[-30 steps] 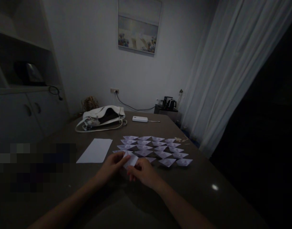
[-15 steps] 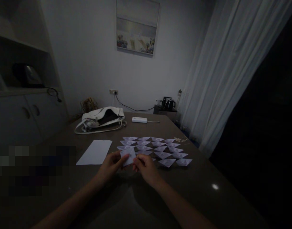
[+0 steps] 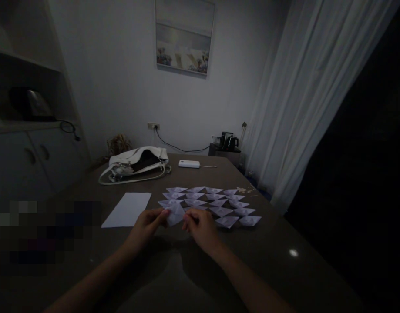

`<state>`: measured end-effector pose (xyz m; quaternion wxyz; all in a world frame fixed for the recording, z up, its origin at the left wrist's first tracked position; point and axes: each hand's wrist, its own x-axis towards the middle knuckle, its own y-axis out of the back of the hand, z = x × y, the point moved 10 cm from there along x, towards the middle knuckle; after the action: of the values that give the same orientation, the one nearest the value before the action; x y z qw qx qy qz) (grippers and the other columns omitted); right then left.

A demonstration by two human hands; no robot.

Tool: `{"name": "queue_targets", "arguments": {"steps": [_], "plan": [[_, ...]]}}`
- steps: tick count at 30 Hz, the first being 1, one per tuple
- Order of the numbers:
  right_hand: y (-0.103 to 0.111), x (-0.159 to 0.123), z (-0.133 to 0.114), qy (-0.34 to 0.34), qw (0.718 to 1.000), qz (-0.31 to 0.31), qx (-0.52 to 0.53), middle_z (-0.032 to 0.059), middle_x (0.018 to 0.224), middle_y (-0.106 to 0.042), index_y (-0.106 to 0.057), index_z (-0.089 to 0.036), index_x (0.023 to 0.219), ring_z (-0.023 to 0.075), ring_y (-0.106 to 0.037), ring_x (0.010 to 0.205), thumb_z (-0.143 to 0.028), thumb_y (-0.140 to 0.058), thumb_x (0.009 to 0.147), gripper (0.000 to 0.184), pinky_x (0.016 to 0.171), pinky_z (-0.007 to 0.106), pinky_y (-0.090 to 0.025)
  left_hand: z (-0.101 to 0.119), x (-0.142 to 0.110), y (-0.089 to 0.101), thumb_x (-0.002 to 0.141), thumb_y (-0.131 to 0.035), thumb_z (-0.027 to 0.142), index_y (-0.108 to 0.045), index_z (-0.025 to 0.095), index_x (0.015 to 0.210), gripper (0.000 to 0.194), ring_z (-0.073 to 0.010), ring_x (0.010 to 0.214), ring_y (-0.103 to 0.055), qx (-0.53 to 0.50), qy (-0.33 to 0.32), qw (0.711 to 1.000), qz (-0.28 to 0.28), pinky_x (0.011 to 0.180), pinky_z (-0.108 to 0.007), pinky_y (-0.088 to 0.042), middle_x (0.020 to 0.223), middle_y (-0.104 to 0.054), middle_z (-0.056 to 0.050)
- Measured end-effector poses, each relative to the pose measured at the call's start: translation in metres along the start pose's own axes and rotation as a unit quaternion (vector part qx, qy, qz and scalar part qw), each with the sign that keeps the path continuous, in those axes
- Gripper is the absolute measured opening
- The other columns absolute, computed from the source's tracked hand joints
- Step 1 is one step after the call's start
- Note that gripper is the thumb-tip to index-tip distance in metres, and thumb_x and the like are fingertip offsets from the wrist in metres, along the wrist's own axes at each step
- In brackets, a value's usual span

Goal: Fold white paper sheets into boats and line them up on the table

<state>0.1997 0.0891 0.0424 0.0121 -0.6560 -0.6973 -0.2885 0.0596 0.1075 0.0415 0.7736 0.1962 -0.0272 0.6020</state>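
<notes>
Between my two hands is a small folded piece of white paper (image 3: 175, 214), raised over the table. My left hand (image 3: 150, 222) pinches its left corner with thumb and fingers. On the opposite side, my right hand (image 3: 200, 226) has thumb and fingertips closed on the right corner. Just beyond stand several white paper boats (image 3: 220, 211) in rows, some partly hidden behind my hands and the folded paper. To the left of my left hand lies a stack of white paper sheets (image 3: 127, 209), flat on the table.
The dark table (image 3: 173, 278) carries a white handbag (image 3: 137, 163) at the back left and a white power bank (image 3: 189, 164) with a short strap behind the boats. Small scraps (image 3: 244, 190) lie near the right edge. A pale curtain (image 3: 284, 108) hangs at the right.
The folded paper has turned from a flat square-like face to a pointed shape with a crease showing. My left thumb has shifted back toward its left corner. The view has shifted slightly.
</notes>
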Motion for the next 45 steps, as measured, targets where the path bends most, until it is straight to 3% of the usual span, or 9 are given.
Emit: {"name": "queue_targets", "arguments": {"steps": [2, 4, 6, 11, 19, 27, 33, 39, 45], "plan": [[-0.007, 0.001, 0.015, -0.055, 0.994, -0.016, 0.099, 0.0004, 0.055, -0.062, -0.058, -0.016, 0.073, 0.0111, -0.054, 0.044, -0.040, -0.056, 0.085, 0.026, 0.045, 0.021, -0.037, -0.001, 0.000, 0.000, 0.077, -0.057, 0.058, -0.064, 0.016, 0.057, 0.047, -0.0181, 0.058, -0.057, 0.000, 0.000, 1.000, 0.001, 0.058, -0.025, -0.045, 0.054, -0.061, -0.002], [-0.017, 0.001, 0.030, -0.111, 0.973, -0.032, 0.198, 0.0013, 0.058, -0.064, -0.058, -0.016, 0.080, 0.0115, -0.056, 0.043, -0.057, -0.060, 0.077, 0.041, 0.042, 0.020, -0.037, -0.003, 0.000, -0.003, 0.077, -0.056, 0.059, -0.065, 0.016, 0.061, 0.047, -0.0185, 0.058, -0.058, -0.003, 0.001, 1.000, -0.001, 0.057, -0.026, -0.047, 0.056, -0.063, -0.002], [-0.023, 0.000, 0.039, -0.143, 0.954, -0.034, 0.262, 0.0032, 0.063, -0.068, -0.059, -0.015, 0.081, 0.0120, -0.059, 0.046, -0.063, -0.066, 0.068, 0.050, 0.044, 0.020, -0.040, -0.005, 0.001, -0.005, 0.076, -0.058, 0.058, -0.067, 0.016, 0.066, 0.045, -0.0192, 0.060, -0.060, -0.005, 0.001, 1.000, -0.003, 0.057, -0.027, -0.049, 0.061, -0.065, -0.003], [-0.020, 0.000, 0.038, -0.148, 0.939, -0.012, 0.310, 0.0033, 0.063, -0.068, -0.060, -0.015, 0.077, 0.0126, -0.061, 0.047, -0.062, -0.074, 0.058, 0.053, 0.045, 0.021, -0.043, -0.007, 0.003, -0.003, 0.065, -0.073, 0.047, -0.072, 0.015, 0.079, 0.035, -0.0209, 0.067, -0.062, 0.005, -0.006, 1.000, 0.018, 0.060, -0.028, -0.049, 0.073, -0.070, -0.004], [-0.032, -0.005, 0.035, -0.179, 0.895, -0.038, 0.407, 0.0045, 0.075, -0.072, -0.063, -0.017, 0.088, 0.0155, -0.067, 0.061, -0.049, -0.076, 0.064, 0.042, 0.054, 0.023, -0.048, -0.002, -0.001, -0.002, 0.069, -0.069, 0.041, -0.075, 0.016, 0.078, 0.027, -0.0250, 0.073, -0.068, -0.016, -0.015, 1.000, 0.011, 0.067, -0.032, -0.053, 0.077, -0.075, -0.007], [-0.015, 0.002, 0.027, -0.090, 0.933, -0.004, 0.349, 0.0036, 0.084, -0.071, -0.070, -0.020, 0.089, 0.0160, -0.067, 0.074, -0.044, -0.074, 0.071, 0.030, 0.072, 0.030, -0.053, 0.005, -0.002, 0.001, 0.069, -0.075, 0.039, -0.075, 0.017, 0.089, 0.030, -0.0260, 0.086, -0.070, -0.070, -0.027, 0.997, 0.023, 0.080, -0.034, -0.054, 0.091, -0.076, -0.008], [-0.006, 0.003, 0.023, -0.045, 0.953, 0.020, 0.300, 0.0028, 0.079, -0.071, -0.070, -0.019, 0.085, 0.0163, -0.067, 0.072, -0.043, -0.075, 0.071, 0.028, 0.071, 0.029, -0.053, -0.001, -0.001, 0.004, 0.065, -0.078, 0.042, -0.076, 0.018, 0.079, 0.028, -0.0258, 0.084, -0.071, -0.100, -0.013, 0.994, 0.035, 0.080, -0.033, -0.055, 0.081, -0.077, -0.007], [-0.002, 0.004, 0.020, -0.020, 0.954, 0.038, 0.297, 0.0026, 0.072, -0.071, -0.069, -0.019, 0.077, 0.0170, -0.067, 0.069, -0.043, -0.075, 0.071, 0.025, 0.069, 0.028, -0.052, -0.002, -0.002, 0.013, 0.064, -0.079, 0.039, -0.075, 0.019, 0.073, 0.023, -0.0205, 0.072, -0.070, -0.112, -0.006, 0.991, 0.072, 0.070, -0.027, -0.055, 0.075, -0.076, -0.004], [0.002, 0.003, 0.014, 0.004, 0.966, 0.046, 0.255, 0.0026, 0.069, -0.070, -0.065, -0.018, 0.070, 0.0167, -0.065, 0.066, -0.043, -0.071, 0.076, 0.026, 0.066, 0.027, -0.050, 0.001, -0.002, 0.012, 0.062, -0.079, 0.039, -0.072, 0.017, 0.062, 0.023, -0.0191, 0.068, -0.068, -0.123, -0.002, 0.990, 0.068, 0.068, -0.026, -0.054, 0.067, -0.074, -0.004]]}}
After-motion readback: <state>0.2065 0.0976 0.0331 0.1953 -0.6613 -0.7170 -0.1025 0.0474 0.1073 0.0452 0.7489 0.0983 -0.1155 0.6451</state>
